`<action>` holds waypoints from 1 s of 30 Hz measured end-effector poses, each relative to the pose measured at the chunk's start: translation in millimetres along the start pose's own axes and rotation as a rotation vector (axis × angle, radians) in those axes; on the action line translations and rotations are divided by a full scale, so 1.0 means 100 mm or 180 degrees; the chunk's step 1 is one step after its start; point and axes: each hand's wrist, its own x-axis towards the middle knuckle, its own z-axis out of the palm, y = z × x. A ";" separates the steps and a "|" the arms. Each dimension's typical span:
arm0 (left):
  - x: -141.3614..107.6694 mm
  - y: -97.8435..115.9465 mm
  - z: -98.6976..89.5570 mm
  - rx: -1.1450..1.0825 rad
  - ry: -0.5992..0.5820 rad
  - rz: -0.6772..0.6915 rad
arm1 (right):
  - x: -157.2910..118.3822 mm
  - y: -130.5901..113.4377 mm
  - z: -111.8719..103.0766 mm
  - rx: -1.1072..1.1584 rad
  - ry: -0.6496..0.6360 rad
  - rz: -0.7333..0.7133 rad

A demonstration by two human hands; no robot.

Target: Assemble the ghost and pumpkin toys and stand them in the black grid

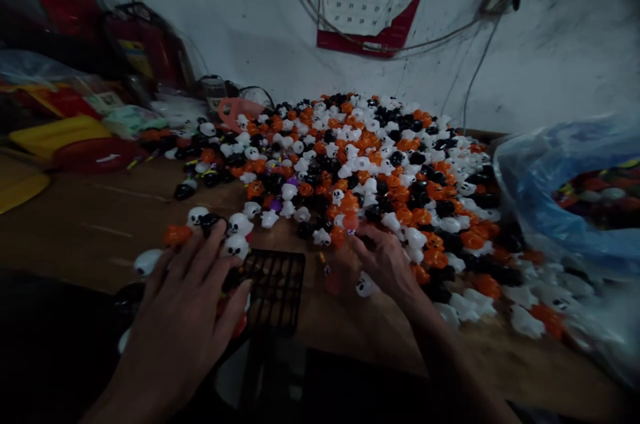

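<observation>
My left hand (pixel 185 297) lies with its fingers stretched out over a cluster of small plastic toy figures: white skull heads (pixel 239 225), an orange one (pixel 177 235) and a black one (pixel 210 223). Beside its thumb, a black grid tray (pixel 300 284) extends past the table's front edge. My right hand (pixel 387 257) pinches a small, blurred orange toy figure (pixel 351 221) at the front of the heap. A white skull head (pixel 365 285) rests on the table just below that hand. Between the hands lies a thin orange-and-black piece (pixel 325 263).
A large heap of orange, white and black toy figures (pixel 370 137) reaches back to the wall. At right is a clear bluish plastic bag (pixel 530 171) with more pieces. Yellow (pixel 60 134) and red (pixel 97 156) trays sit at left, near a pink basket (pixel 240 112).
</observation>
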 end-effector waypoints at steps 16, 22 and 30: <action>-0.03 0.02 -0.09 0.0046 -0.0591 -0.0350 | -0.35 -0.42 0.52 0.1907 -0.1085 0.0193; -0.02 0.03 -0.11 -0.0041 -0.0668 -0.0394 | -0.46 -0.35 0.64 0.1756 -0.0905 0.0082; -0.01 0.06 -0.13 -0.0027 -0.0577 -0.0366 | -0.47 -0.49 0.53 0.1397 -0.0717 0.0138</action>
